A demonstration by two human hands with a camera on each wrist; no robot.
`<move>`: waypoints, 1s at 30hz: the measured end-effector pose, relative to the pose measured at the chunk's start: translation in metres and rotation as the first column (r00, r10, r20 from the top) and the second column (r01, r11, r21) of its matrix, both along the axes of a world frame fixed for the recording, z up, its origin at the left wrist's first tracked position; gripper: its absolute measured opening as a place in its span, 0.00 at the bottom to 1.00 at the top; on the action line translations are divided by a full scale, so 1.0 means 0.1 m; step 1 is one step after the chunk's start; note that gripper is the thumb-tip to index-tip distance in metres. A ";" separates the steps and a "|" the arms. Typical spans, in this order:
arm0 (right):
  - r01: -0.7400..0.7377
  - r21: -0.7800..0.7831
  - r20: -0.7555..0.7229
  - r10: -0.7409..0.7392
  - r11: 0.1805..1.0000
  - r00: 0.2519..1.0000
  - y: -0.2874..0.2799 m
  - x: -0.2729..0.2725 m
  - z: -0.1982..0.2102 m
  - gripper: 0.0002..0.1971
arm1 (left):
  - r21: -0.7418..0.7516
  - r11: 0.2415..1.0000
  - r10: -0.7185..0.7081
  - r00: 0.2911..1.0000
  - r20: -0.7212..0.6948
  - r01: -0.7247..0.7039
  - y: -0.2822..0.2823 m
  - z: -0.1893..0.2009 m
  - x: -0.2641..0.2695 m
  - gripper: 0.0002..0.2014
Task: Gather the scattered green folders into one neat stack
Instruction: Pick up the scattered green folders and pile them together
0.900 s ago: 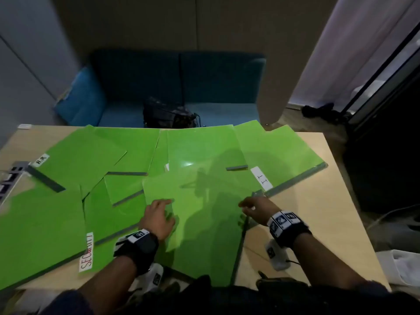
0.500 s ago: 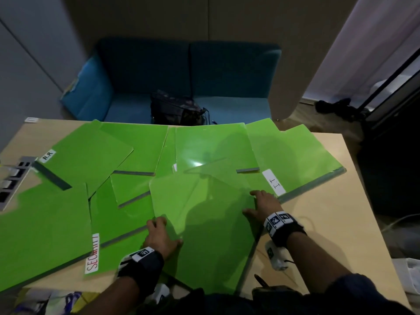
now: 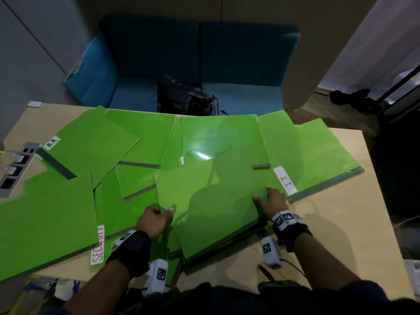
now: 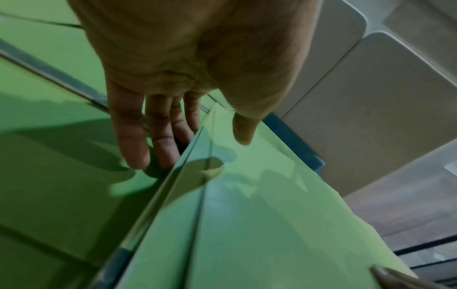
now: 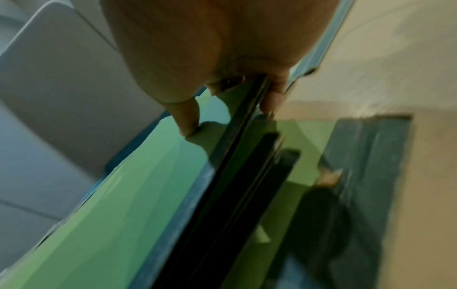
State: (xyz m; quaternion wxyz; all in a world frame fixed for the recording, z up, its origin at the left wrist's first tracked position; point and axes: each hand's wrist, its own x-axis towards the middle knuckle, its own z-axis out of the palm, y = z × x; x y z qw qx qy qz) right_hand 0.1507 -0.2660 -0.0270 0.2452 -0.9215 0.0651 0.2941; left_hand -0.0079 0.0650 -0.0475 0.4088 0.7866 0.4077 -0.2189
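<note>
Several green folders lie overlapping across the wooden table. The middle folder lies on top of other folders, with its grey spine toward me. My left hand grips its left edge, thumb on the cover and fingers under the edge; the left wrist view shows this left hand too. My right hand pinches the right edge. In the right wrist view, the right hand has its thumb on top and fingers below. Around it lie folders labelled H.R, I.T and SECURITY.
A grey socket strip is set into the table at the far left. Behind the table stands a blue sofa with a dark bag on it. Bare tabletop shows on the right side.
Both hands lay on the middle folder before; now they grip its left and right edges. The folder has turned, so its spine faces me.
</note>
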 end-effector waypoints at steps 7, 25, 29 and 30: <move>0.024 0.074 0.016 -0.026 0.997 1.000 0.21 -0.21 -0.06 0.37 | -0.114 0.988 0.123 0.973 0.193 -0.103 -0.31 0.61 0.07 0.38; 0.662 0.650 -0.301 -0.673 0.373 0.675 0.13 -0.07 0.06 0.42 | -0.646 0.764 0.414 0.774 0.480 -0.008 -0.09 1.25 0.35 0.29; 0.710 0.628 -0.362 -0.688 0.318 0.629 0.26 -0.12 0.17 0.30 | -0.721 0.685 0.606 0.635 0.480 -0.109 -0.28 1.25 0.46 0.11; 0.724 0.629 -0.406 -0.674 0.284 0.618 0.30 -0.15 0.19 0.23 | -0.671 0.722 0.608 0.617 0.499 -0.169 -0.36 1.23 0.50 0.03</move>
